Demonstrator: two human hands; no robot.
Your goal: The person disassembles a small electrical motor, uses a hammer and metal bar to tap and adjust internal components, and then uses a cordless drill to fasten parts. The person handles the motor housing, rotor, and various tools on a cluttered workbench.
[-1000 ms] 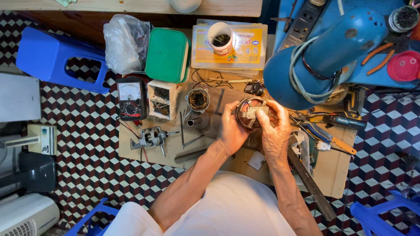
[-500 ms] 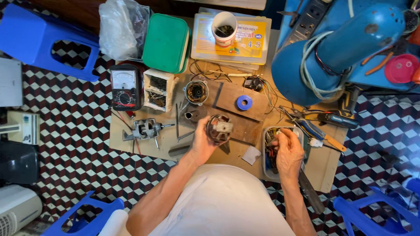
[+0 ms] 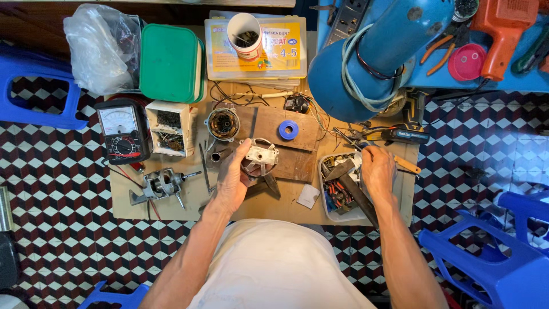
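Viewing from above, a low board desk [image 3: 171,209] is seen on a red, black and white patterned floor. The left hand [image 3: 231,180] is closed around a small motor housing [image 3: 258,157] — a white end piece on a round metal frame — held just above the desk near its middle, beside a dark wooden block [image 3: 297,140]. A blue roll of tape [image 3: 288,130] lies on that block. The right hand [image 3: 377,169] is lowered over a clear plastic tray [image 3: 334,213] of mixed tools at the desk's right edge; its fingers are curled, but whether anything is gripped cannot be told, as the fingertips are hidden. A long dark bar [image 3: 357,194] is laid across the tray, just beside this hand.

To the left of the housing, a copper-wound stator [image 3: 222,124] is noted near a white open box [image 3: 168,129] of small parts, and an analogue multimeter [image 3: 123,131] is set further left. A bare rotor with shaft [image 3: 163,184] lies on the desk in front of the meter. At the far edge are recorded a green lidded box [image 3: 170,54], a yellow parts case [image 3: 257,54] with a white cup [image 3: 245,35] standing on it, and a crumpled plastic bag [image 3: 100,46]. A large blue fan body [image 3: 389,51] — wrapped with cable — is placed at the upper right.
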